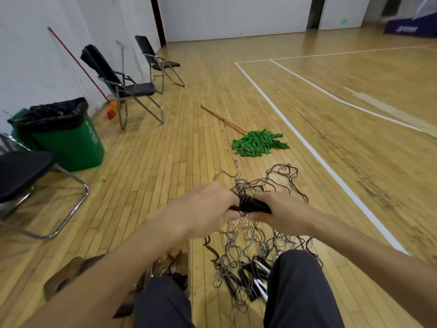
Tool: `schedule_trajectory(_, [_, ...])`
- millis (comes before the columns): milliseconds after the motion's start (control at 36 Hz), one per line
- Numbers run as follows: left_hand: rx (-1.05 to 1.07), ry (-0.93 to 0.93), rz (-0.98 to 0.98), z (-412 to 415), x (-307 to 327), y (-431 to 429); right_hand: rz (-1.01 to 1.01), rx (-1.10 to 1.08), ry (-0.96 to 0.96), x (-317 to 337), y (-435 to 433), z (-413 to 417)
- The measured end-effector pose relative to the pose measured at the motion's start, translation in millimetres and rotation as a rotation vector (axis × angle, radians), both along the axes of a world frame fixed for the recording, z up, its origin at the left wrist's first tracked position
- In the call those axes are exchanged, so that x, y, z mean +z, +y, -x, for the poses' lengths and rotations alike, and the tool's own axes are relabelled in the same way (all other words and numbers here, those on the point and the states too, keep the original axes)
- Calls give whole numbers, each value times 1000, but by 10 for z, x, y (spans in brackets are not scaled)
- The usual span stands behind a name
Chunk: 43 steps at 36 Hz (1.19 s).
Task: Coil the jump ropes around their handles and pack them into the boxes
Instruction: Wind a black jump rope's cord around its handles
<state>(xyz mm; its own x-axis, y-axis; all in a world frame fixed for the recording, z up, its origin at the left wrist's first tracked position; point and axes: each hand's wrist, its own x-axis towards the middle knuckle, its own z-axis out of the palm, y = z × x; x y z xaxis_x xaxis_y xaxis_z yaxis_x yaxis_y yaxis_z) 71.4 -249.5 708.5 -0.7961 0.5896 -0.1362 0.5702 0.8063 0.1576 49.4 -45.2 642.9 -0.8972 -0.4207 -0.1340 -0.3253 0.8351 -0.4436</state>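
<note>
We hold the black handles [254, 205] out in front of us, above the wooden floor [165, 162] and between both hands, likely so the cord has room to be wound on. Our right hand [283, 215] curls its fingers round the handles' right end as an anchor. Our left hand [208, 207] is closed at the other end, seemingly pinching the jump rope [241, 185] beside a few turns. The handles' long axis runs left to right, dipping slightly rightward. The remaining rope lies tangled on the floor, and spare handles [256, 278] lie between our legs.
</note>
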Motion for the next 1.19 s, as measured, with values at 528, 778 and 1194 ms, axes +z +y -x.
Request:
schedule_trajectory(528, [-121, -493, -618, 341, 116, -280, 146, 296, -296, 616, -246, -443])
schedule_trajectory(778, [-120, -693, -909, 389, -135, -389, 332, 344, -255, 660, -183, -444])
schedule_trajectory(1194, [-48, -858, -1198, 305, -413, -364, 486, 341, -222, 766, -107, -321])
